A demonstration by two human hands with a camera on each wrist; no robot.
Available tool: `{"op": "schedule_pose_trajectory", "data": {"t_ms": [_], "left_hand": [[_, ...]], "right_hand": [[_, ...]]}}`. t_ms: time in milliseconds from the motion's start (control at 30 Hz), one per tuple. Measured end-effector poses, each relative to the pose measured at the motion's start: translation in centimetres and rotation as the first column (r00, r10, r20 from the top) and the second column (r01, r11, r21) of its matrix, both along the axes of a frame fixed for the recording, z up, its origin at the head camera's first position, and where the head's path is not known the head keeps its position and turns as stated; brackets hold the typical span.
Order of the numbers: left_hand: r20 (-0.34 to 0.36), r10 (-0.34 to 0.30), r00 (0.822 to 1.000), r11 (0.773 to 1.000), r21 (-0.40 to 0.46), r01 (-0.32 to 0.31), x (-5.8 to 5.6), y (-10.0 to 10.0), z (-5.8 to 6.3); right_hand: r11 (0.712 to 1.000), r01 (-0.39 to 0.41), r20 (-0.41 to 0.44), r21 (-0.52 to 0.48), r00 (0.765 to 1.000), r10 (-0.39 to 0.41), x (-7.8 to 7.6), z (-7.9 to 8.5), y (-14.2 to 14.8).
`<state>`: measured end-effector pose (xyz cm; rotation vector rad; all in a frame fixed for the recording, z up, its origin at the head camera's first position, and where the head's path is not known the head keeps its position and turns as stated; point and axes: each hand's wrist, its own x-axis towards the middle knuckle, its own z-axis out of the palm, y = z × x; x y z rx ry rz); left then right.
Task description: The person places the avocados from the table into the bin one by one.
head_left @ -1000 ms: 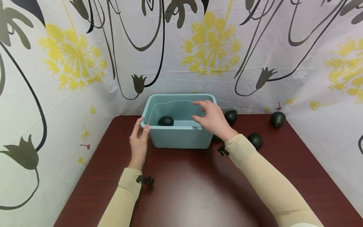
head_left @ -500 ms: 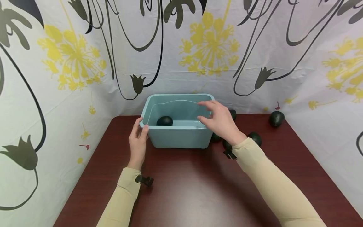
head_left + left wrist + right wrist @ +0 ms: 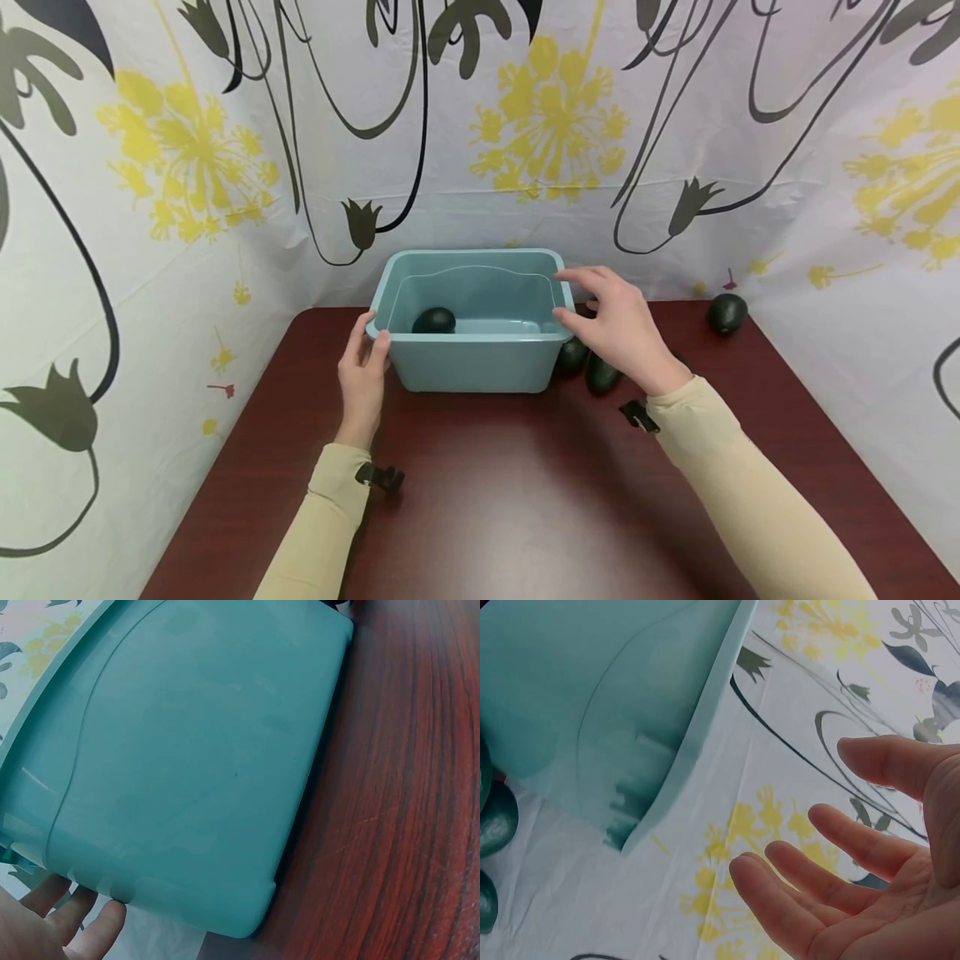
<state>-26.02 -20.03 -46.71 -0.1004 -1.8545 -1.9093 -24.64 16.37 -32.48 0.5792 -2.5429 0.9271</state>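
Note:
A light blue plastic bin (image 3: 472, 364) stands on the table with a dark green avocado (image 3: 434, 321) lying inside at the left. My left hand (image 3: 363, 387) holds the bin's near left corner, thumb at the front and fingers on the side, as the left wrist view also shows. My right hand (image 3: 618, 325) hovers by the bin's right rim, fingers spread and nothing between them; in the right wrist view its fingers (image 3: 847, 862) are apart from the bin. Beneath that hand two avocados lie beside the bin, one near its wall (image 3: 572, 358) and another avocado (image 3: 602, 375) farther right.
One more avocado (image 3: 727, 314) lies at the table's far right corner. Others are partly hidden behind my right hand. A patterned cloth (image 3: 480, 208) hangs right behind the bin and at both sides. The dark red table (image 3: 480, 483) extends toward me.
My right hand has moved from over the bin's inside to the right, out to its right rim, fingers still apart. My left hand stays on the bin's corner.

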Motion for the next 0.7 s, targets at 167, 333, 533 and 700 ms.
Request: {"op": "schedule_pose_trajectory", "data": {"t_ms": [167, 333, 533, 700], "left_hand": [[0.011, 0.001, 1.0, 1.0, -0.001, -0.001, 0.1, 0.0, 0.0], [0.028, -0.017, 0.999, 1.0, 0.012, 0.016, 0.6, 0.2, 0.7], [0.049, -0.013, 0.999, 1.0, 0.01, 0.013, 1.4, 0.6, 1.9], [0.046, -0.021, 0.999, 1.0, 0.013, 0.02, 1.7, 0.7, 2.2]], "right_hand": [[0.999, 0.041, -0.018, 0.004, 0.999, -0.041, 0.4, 0.0, 1.4], [0.998, 0.066, -0.023, -0.018, 0.998, -0.066, 0.8, -0.2, 2.8], [0.993, 0.105, 0.005, -0.062, 0.994, -0.105, 1.2, -0.8, 4.6], [0.988, 0.134, 0.01, -0.078, 0.991, -0.134, 1.7, -1.3, 5.9]]}}
